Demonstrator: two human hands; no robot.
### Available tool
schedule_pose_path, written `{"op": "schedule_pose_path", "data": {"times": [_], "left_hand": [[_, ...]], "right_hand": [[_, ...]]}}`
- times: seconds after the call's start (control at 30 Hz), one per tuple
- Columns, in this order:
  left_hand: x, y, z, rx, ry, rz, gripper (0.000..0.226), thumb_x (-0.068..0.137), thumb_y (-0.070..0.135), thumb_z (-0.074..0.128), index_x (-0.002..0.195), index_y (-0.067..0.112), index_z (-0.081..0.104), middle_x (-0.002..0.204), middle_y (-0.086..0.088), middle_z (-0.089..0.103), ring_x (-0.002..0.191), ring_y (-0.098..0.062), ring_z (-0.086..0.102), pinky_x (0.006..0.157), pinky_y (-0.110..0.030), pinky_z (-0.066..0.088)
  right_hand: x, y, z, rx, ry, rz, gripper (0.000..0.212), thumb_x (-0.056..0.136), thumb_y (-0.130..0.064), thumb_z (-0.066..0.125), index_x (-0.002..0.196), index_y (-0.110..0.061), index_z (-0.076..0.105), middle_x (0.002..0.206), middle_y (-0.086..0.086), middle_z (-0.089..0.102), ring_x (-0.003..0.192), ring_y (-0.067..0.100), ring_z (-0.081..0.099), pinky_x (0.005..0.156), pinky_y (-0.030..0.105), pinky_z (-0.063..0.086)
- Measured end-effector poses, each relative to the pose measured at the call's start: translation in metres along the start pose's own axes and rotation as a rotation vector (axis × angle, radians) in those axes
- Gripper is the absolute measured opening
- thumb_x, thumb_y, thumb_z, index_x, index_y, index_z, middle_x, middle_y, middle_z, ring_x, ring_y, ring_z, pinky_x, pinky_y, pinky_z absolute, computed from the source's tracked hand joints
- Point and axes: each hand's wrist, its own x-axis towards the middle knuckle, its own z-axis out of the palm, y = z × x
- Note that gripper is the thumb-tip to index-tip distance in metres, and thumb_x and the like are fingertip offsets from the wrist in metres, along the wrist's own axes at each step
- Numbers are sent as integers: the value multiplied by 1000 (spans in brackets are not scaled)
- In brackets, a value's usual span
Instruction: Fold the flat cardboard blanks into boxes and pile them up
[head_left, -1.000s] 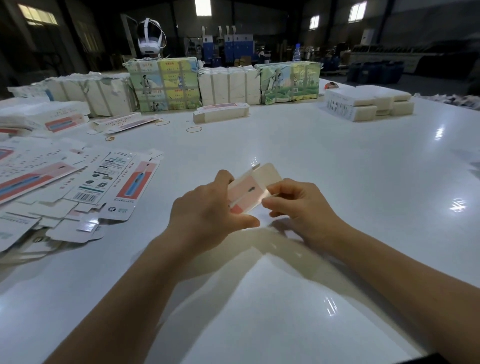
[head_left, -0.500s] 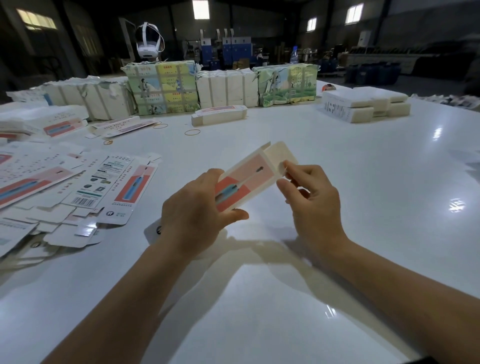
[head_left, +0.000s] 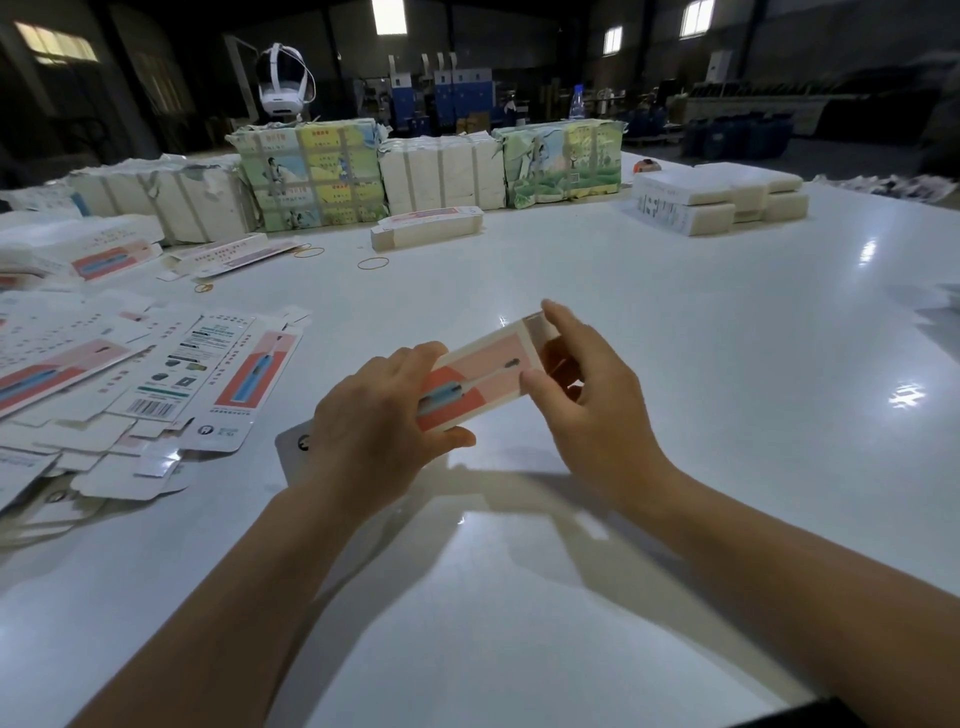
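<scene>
Above table (head_left: 675, 322) | box (head_left: 483, 374) flap now pushed in | left hand (head_left: 374, 431), right hand (head_left: 587, 410) grip holding box

Glossy white surface (head_left: 649, 322) in a dim warehouse.
Along the far edge, paper-wrapped bundles (head_left: 311, 171), with a white headset (head_left: 283, 80) behind and a clear plastic bottle (head_left: 575, 106) further right; yellow rubber bands (head_left: 373, 263) lying loose nearer in.

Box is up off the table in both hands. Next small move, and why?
Probably tuck the far end flap shut. The left hand grips the near end of the box while the right hand pinches its far end, where the flap looks folded over but not seated.
</scene>
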Motion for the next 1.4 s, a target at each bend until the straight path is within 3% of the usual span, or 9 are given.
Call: {"op": "schedule_pose_path", "data": {"times": [0.17,0.6,0.7,0.8,0.9,1.0,1.13,1.3,1.4], "left_hand": [[0,1,2,-30,11,17,72,64,53,65,117,5,58,102,-14,68,72,-32,67,62,-42,54],[2,20,1,10,72,-13,62,68,44,80,112,6,60,92,-12,68,70,-34,63,57,-44,56],[2,21,0,2,81,13,62,69,44,79,113,6,59,94,-12,68,70,-33,64,56,-45,56],[0,22,0,-3,66,37,64,69,44,78,116,5,59,97,-13,68,71,-33,64,56,-45,57],[0,23,-1,-1,49,31,65,69,43,78,117,3,59,97,-14,68,71,-34,65,56,-44,57],[0,26,0,25,38,25,66,67,40,81,115,1,60,93,-16,68,69,-35,64,54,-45,56],[-1,32,2,92,21,-2,68,62,39,85,111,-2,63,86,-18,68,66,-36,63,51,-43,55],[-2,33,1,107,37,-37,68,66,41,82,115,-1,60,90,-18,66,71,-36,62,56,-43,54],[-2,33,1,111,47,-36,69,67,44,81,117,0,60,93,-16,67,73,-35,62,58,-43,55]], "right_hand": [[-2,-3,3,18,35,-15,14,92,-10,56,102,-17,62,92,-6,59,77,4,54,66,9,40],[2,-4,-2,-196,76,-76,37,82,-25,64,118,-23,60,110,-10,40,102,5,40,86,1,30],[10,-1,-7,151,-22,268,78,77,-21,73,140,-32,29,127,-7,38,117,13,42,96,15,37],[14,-3,-8,695,-174,565,54,79,3,66,126,-16,48,110,6,62,98,26,64,82,36,54],[6,-5,-7,485,-118,362,24,84,-1,63,105,-13,63,96,7,68,89,22,67,71,30,57],[-2,-4,-4,-29,-94,63,29,93,-15,55,121,-13,61,101,2,67,87,14,61,70,12,45],[-7,-3,5,-342,-139,-108,40,99,-14,40,139,-5,44,114,13,63,99,26,57,76,16,31],[-2,-12,2,238,-81,282,31,100,-24,46,112,-7,69,102,6,71,95,20,64,93,39,50],[4,-8,0,562,-51,463,24,93,-9,56,114,-6,68,101,-5,72,97,14,68,94,34,53]]}}
